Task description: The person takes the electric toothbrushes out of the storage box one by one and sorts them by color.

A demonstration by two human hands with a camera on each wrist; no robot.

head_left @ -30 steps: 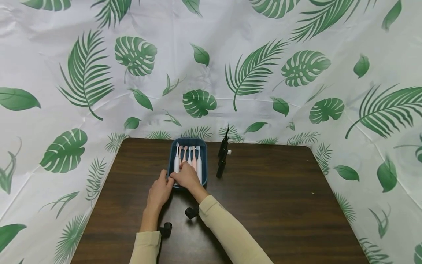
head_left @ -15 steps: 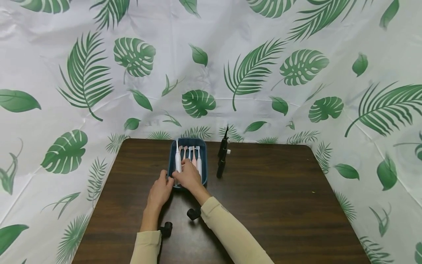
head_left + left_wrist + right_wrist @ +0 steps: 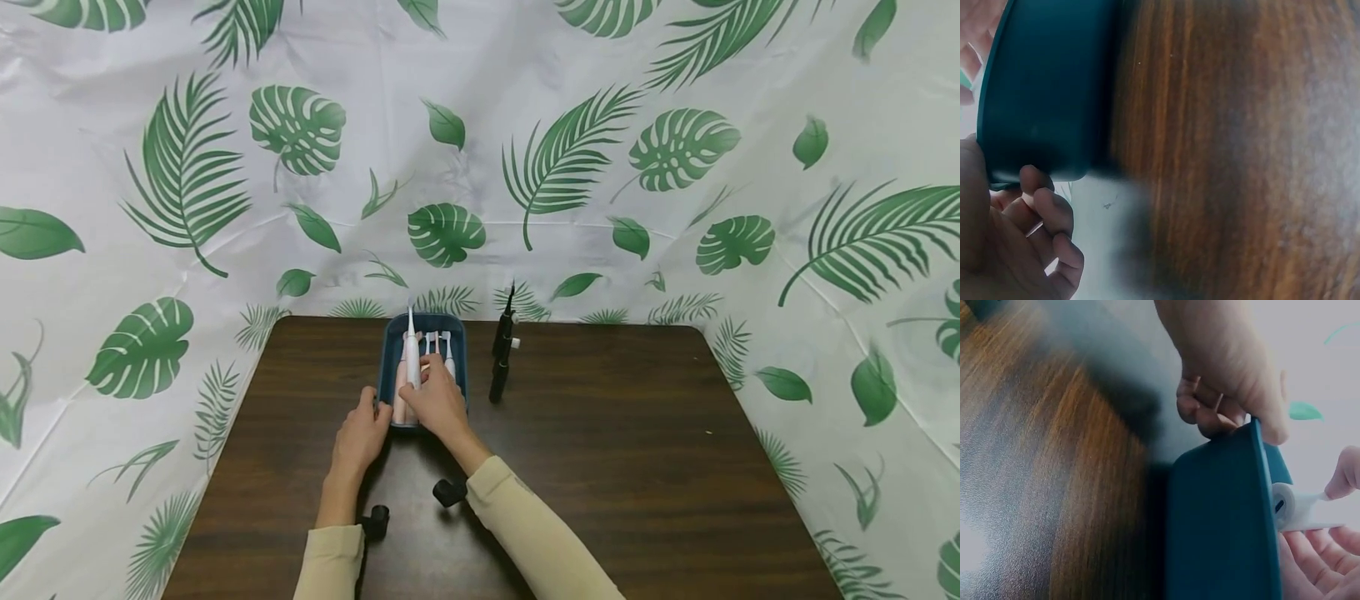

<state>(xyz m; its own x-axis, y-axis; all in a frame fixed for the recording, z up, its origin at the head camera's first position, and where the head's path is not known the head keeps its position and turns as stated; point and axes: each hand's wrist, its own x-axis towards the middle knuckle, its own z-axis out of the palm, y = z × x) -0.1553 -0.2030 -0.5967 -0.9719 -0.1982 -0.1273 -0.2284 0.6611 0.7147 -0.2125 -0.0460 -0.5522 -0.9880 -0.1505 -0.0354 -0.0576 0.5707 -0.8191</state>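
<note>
In the head view my left hand [image 3: 362, 433] grips the left wall of a dark blue bin [image 3: 385, 358], the thumb over its rim. My right hand [image 3: 441, 402] pinches a white electric toothbrush [image 3: 412, 346], lifted above the bin with its head pointing away. Pink and white toothbrushes lie side by side in the bin, partly hidden under the hand. A pink toothbrush [image 3: 401, 392] shows at the left. From the right wrist, the round base of the white toothbrush [image 3: 1284, 506] appears just past the rim, between thumb and fingers.
Two black electric toothbrushes, one nearer [image 3: 499, 377] and one farther [image 3: 503, 329], lie right of the bin. The brown wooden table [image 3: 600, 450] ends at the back against a leaf-printed sheet [image 3: 555, 275]. Black wrist cameras, left [image 3: 377, 523] and right [image 3: 448, 492], hang beside the wrists.
The right hand has raised the white toothbrush from the bin's left side and shifted it slightly right, uncovering a pink one. The left hand stays on the bin.
</note>
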